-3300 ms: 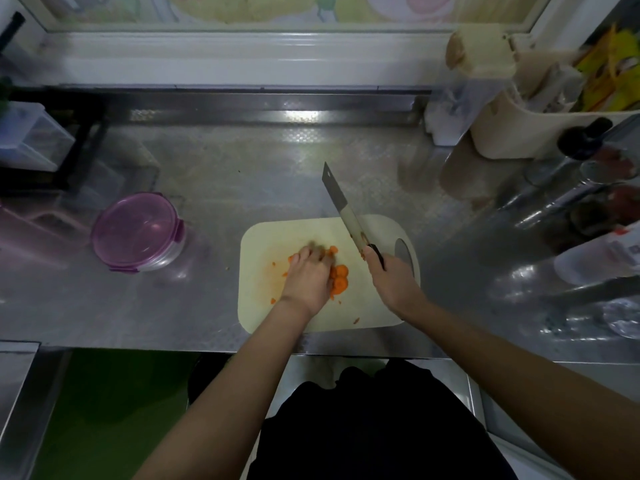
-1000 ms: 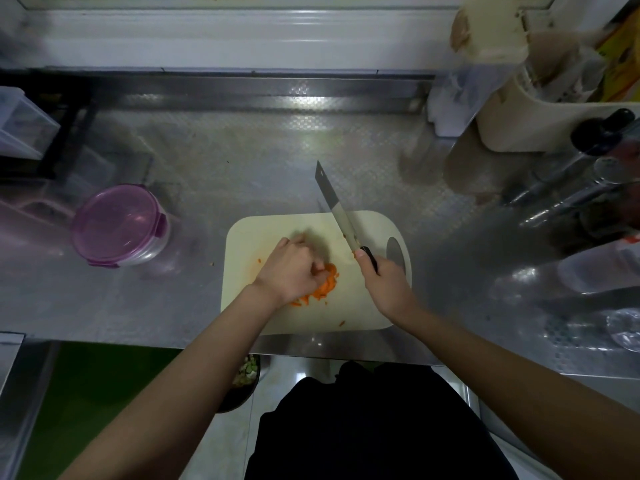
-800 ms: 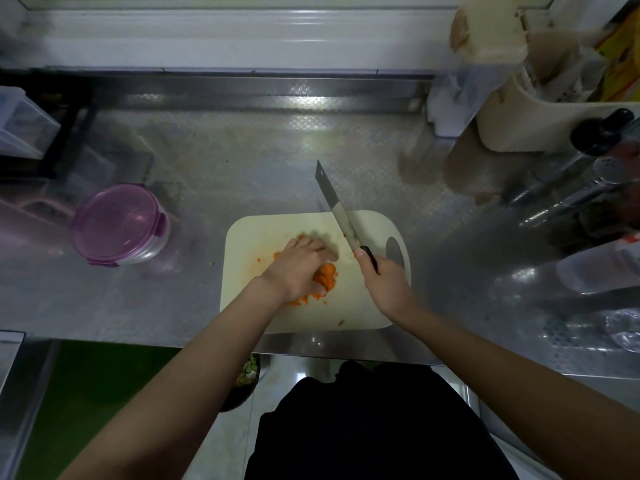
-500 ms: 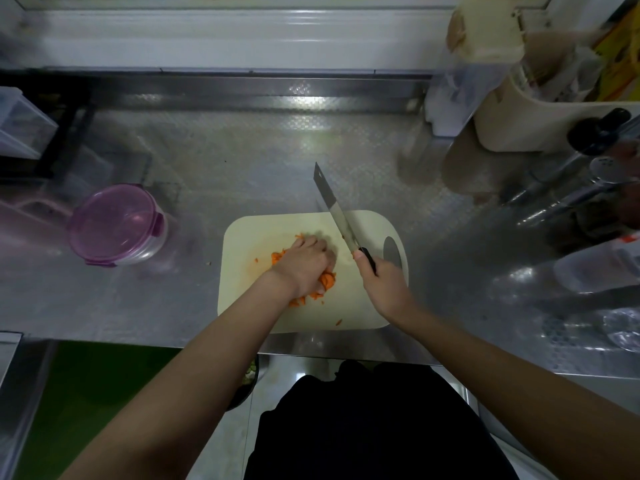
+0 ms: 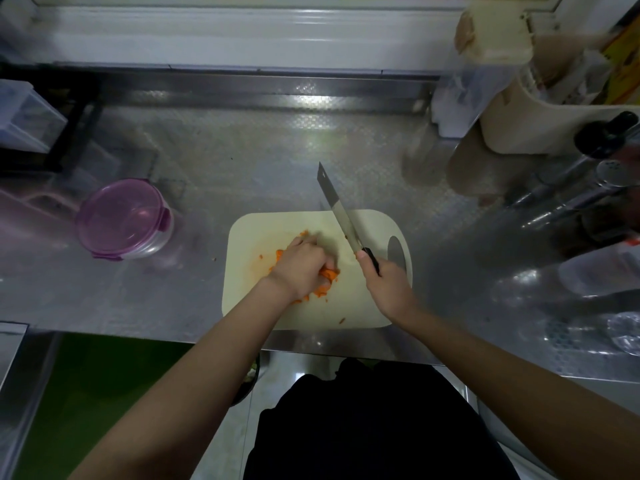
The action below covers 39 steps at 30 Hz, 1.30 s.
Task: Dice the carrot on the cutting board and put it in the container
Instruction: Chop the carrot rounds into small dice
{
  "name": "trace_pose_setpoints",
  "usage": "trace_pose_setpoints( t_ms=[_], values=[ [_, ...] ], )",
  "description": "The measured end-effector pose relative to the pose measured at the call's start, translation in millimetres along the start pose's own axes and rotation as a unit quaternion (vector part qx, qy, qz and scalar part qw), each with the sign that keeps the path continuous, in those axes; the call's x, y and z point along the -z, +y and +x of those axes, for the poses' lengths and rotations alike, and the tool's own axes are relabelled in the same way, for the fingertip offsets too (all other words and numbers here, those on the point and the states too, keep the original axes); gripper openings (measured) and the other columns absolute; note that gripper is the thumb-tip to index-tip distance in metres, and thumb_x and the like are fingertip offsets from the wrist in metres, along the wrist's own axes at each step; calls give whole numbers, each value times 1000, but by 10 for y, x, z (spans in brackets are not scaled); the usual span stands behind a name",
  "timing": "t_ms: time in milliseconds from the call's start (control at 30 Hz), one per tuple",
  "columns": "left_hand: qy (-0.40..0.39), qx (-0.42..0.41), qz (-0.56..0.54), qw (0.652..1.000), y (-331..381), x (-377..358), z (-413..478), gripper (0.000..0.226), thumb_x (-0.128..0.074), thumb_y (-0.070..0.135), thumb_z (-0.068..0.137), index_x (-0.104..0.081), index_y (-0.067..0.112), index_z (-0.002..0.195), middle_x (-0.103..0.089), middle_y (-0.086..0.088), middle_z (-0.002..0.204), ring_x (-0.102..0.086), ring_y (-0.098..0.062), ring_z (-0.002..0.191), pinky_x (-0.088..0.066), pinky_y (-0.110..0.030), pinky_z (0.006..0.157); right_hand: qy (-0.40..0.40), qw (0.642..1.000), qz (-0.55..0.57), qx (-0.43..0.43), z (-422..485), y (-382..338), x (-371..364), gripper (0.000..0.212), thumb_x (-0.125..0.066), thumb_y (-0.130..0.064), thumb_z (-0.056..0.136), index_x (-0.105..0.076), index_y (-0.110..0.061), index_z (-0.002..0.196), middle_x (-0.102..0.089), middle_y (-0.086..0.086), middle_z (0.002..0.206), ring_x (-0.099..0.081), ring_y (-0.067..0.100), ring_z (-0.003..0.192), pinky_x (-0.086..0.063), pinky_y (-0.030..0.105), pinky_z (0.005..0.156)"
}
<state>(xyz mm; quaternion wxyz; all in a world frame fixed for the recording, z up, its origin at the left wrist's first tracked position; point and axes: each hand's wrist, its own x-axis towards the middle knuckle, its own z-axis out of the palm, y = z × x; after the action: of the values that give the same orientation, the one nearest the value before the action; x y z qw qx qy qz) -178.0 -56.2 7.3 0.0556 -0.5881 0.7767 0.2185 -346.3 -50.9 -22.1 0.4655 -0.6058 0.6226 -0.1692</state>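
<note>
Now the left hand [image 5: 301, 268] sits curled over the heap of carrot pieces [image 5: 327, 277] at the middle of the cutting board [image 5: 367, 306], fingers bunched on them, while the right hand [image 5: 388, 285] is wrapped round the handle of the knife [image 5: 337, 207], its blade slanting toward the top of the frame. The heap lies just left of the blade, so the next chop likely swings leftward. The lidded container [image 5: 121, 220] stands well apart at centre left, nearer the left hand
</note>
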Motion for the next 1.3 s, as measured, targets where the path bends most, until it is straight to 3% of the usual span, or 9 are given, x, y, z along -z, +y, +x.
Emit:
trace_pose_setpoints(
  t_ms=[100, 233, 400, 533, 600, 700, 800, 1033, 1300],
  values=[
    [143, 59, -123, 980, -77, 38, -107, 16, -70, 24, 79, -67, 22, 95, -67, 4, 100, -49, -20, 105, -32, -31, 94, -1, 1000, 5, -5, -35, -42, 11, 55, -34, -46, 98, -54, -5, 67, -55, 8, 59, -57, 21, 63, -40, 33, 63],
    [313, 159, -261, 899, -341, 12, -342, 13, -73, 13, 76, -63, 16, 84, -63, 3, 87, -56, -22, 86, -44, -37, 83, -17, 999, 30, -1, -132, -154, -32, 56, -36, -45, 98, -55, 1, 70, -48, 6, 57, -51, 17, 57, -35, 30, 59],
    [359, 283, -337, 823, -554, -139, -721, 9, -70, 8, 79, -63, 9, 84, -64, -5, 83, -56, -16, 76, -36, -17, 68, -70, 996, 46, 21, -314, -292, -243, 50, -38, -45, 97, -33, -19, 55, -34, -1, 50, -36, 17, 50, -29, 30, 57],
    [275, 269, -380, 841, -410, -244, -837, 19, -76, 7, 72, -66, 11, 87, -60, 2, 74, -54, -10, 67, -36, -8, 60, -58, 997, 32, 30, -353, -367, -320, 51, -37, -44, 98, -33, -18, 54, -37, 0, 51, -40, 18, 53, -31, 31, 58],
    [203, 211, -377, 878, -267, -235, -784, 30, -79, 6, 68, -67, 13, 94, -56, 6, 71, -52, -7, 65, -36, -5, 61, -33, 999, 26, 23, -322, -379, -308, 52, -36, -44, 98, -34, -18, 53, -37, -1, 49, -41, 16, 51, -29, 29, 54],
    [116, 121, -257, 952, -96, -175, -576, 39, -78, 13, 69, -65, 17, 105, -64, -3, 90, -58, -21, 92, -41, -21, 79, 3, 999, 30, 16, -251, -347, -265, 52, -36, -42, 99, -37, -21, 51, -40, -4, 47, -42, 12, 49, -28, 27, 52],
    [53, 87, -94, 990, 12, -85, -339, 43, -71, 19, 77, -58, 15, 117, -62, -9, 116, -48, -26, 117, -36, -32, 95, 14, 999, 32, 7, -206, -297, -244, 51, -36, -43, 98, -37, -23, 51, -41, -4, 48, -42, 12, 49, -30, 27, 56],
    [-19, 104, 110, 988, 232, -69, -108, 26, -49, 13, 89, -59, 10, 113, -60, -11, 119, -45, -27, 121, -33, -33, 100, 24, 998, 50, -1, -235, -275, -212, 51, -38, -40, 98, -36, -25, 50, -40, -8, 47, -39, 9, 49, -28, 26, 52],
    [-21, 86, 73, 993, 121, -137, -94, 30, -53, 21, 90, -56, 10, 117, -56, -9, 126, -37, -27, 128, -29, -34, 104, 29, 998, 53, -19, -260, -253, -112, 51, -37, -39, 99, -40, -27, 50, -46, -10, 42, -42, 4, 49, -29, 20, 51]
  ],
)
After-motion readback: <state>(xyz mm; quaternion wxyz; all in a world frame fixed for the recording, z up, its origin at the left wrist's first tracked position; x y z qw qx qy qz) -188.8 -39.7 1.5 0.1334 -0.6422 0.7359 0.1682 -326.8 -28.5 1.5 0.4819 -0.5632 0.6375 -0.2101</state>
